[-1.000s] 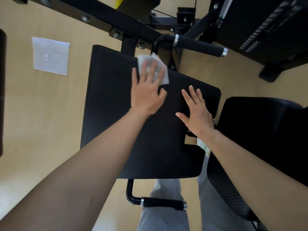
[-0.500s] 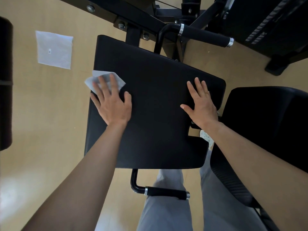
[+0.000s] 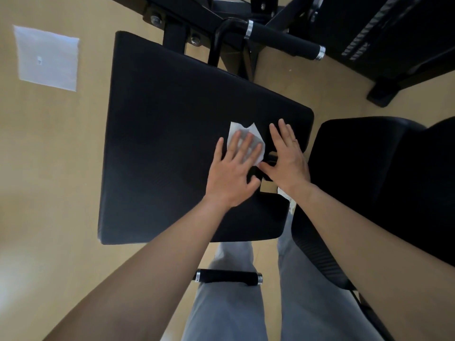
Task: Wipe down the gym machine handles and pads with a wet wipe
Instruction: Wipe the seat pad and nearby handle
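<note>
The big black pad (image 3: 172, 143) fills the middle, with a dark chair (image 3: 384, 173) just to its right and a white sheet (image 3: 46, 56) on the floor well off left. A far handle (image 3: 283, 41) juts beyond the pad, a near handle (image 3: 227, 276) by the legs. The left hand (image 3: 231, 178), fingers straight and spread, presses the wet wipe (image 3: 240, 127) flat on the pad's right part. The right hand (image 3: 289, 161) lies flat just beside it, fingers close together.

Pad (image 3: 172, 143) is black with a fine ribbed pattern, wipe (image 3: 246, 130) is white. Floor (image 3: 49, 168) is tan, trousers (image 3: 221, 316) grey
</note>
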A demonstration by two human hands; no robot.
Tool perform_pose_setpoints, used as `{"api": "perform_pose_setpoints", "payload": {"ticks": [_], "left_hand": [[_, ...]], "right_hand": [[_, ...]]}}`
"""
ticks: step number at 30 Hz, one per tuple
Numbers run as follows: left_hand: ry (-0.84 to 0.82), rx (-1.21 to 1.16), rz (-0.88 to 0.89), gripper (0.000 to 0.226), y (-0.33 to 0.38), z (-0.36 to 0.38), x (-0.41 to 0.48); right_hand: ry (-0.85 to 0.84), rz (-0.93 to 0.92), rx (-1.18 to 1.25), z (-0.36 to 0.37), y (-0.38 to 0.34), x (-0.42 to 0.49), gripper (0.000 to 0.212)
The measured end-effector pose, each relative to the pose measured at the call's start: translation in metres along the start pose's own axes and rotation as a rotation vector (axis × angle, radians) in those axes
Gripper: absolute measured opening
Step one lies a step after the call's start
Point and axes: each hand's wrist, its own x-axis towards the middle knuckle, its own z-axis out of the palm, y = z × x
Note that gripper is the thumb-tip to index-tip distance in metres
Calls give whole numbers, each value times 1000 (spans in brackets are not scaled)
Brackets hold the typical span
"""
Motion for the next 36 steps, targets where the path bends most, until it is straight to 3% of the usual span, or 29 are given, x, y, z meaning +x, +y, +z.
{"api": "perform_pose_setpoints", "payload": {"ticks": [4, 11, 15, 18, 24, 28, 31, 36], "left_hand": [[11, 17, -91, 74, -20, 2, -22], [107, -94, -658, 79, -85, -15, -66], [138, -189, -830, 80, -91, -24, -59], [154, -245, -779, 85, -65, -24, -44], [-30, -137, -245, 81, 1, -7, -29], [-82, -56, -84, 79, 15, 6, -33], [-55, 4, -101, 81, -1, 6, -48], [45, -71, -507, 88, -43, 1, -86]], "right_hand": [[2, 3, 0, 1, 0, 0, 102], [19, 2, 4, 4, 0, -2, 101], [18, -1, -1, 4, 0, -2, 101], [22, -6, -12, 4, 0, -3, 100], [22, -12, -14, 3, -1, -3, 100], [40, -15, 5, 3, 0, -3, 97], [45, -14, 14, 3, -1, -4, 97], [64, 23, 45, 10, -1, -8, 94]]}}
